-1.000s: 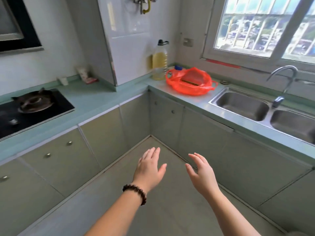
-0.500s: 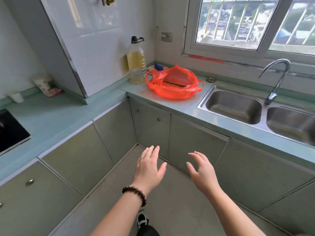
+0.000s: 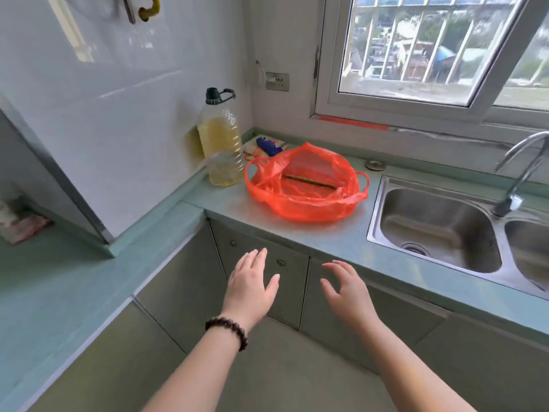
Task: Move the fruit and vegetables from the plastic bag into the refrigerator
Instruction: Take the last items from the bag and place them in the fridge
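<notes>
A red plastic bag (image 3: pixel 306 185) lies open on the green countertop (image 3: pixel 312 233), just left of the sink. Inside it I make out one long, thin, dark-green vegetable (image 3: pixel 309 182); the rest of its contents are hidden by the plastic. My left hand (image 3: pixel 251 288), with a bead bracelet at the wrist, is held out in front of the cabinet doors, fingers straight and empty. My right hand (image 3: pixel 347 292) hovers beside it, fingers spread and loosely bent, holding nothing. Both hands are below and short of the bag. No refrigerator is in view.
A tall bottle of yellow oil (image 3: pixel 221 144) stands against the wall left of the bag. Behind the bag lies a blue item on a cloth (image 3: pixel 267 145). A double steel sink (image 3: pixel 439 227) with a tap (image 3: pixel 523 171) sits to the right under the window.
The view has come closer to the counter corner and turned right; the stove has left the frame. Both empty hands now reach nearer the cabinets under the bag.
</notes>
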### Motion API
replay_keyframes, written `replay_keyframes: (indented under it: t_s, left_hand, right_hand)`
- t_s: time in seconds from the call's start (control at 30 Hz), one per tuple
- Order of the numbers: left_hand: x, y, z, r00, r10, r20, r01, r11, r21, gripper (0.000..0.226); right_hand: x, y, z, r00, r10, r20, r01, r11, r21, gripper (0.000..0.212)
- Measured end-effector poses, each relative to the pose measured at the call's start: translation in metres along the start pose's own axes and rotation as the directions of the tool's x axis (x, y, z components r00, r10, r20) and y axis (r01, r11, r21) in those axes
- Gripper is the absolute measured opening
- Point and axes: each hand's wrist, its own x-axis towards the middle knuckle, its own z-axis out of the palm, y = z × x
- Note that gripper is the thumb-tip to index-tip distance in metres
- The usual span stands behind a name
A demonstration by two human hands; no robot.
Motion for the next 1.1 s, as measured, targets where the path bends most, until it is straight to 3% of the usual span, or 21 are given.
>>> replay_keyframes:
  t_s: [0.33, 0.57, 0.7, 0.93, 1.1]
  left_hand:
    - [0.132, -0.022, 0.047, 0.986, 0.054, 0.160, -0.052, 0.998, -0.022, 0.063]
    - [0.262, -0.023, 0.068, 0.982, 0.104, 0.156, -0.104, 0.995, -0.005, 0.060]
    - [0.330, -0.016, 0.079, 0.983, 0.113, 0.147, -0.128, 0.987, 0.093, 0.057]
    - [0.418, -0.024, 0.105, 0.966, 0.080, 0.246, -0.159, 0.934, 0.321, 0.070]
    - [0.461, -0.058, 0.105, 0.971, -0.117, 0.208, 0.034, 0.930, 0.366, 0.087]
  right_hand:
    - [0.116, 0.032, 0.024, 0.989, 0.145, -0.007, -0.146, 0.989, -0.032, 0.029]
    - [0.253, 0.042, 0.035, 0.985, 0.088, -0.146, -0.092, 0.996, -0.017, 0.030]
    - [0.320, 0.050, 0.036, 0.975, 0.084, -0.205, -0.115, 0.982, -0.146, 0.040]
    - [0.380, 0.078, 0.044, 0.984, 0.175, 0.044, -0.136, 0.880, -0.455, 0.063]
    - [0.400, 0.087, 0.051, 0.967, 0.246, 0.071, -0.177, 0.843, -0.507, 0.063]
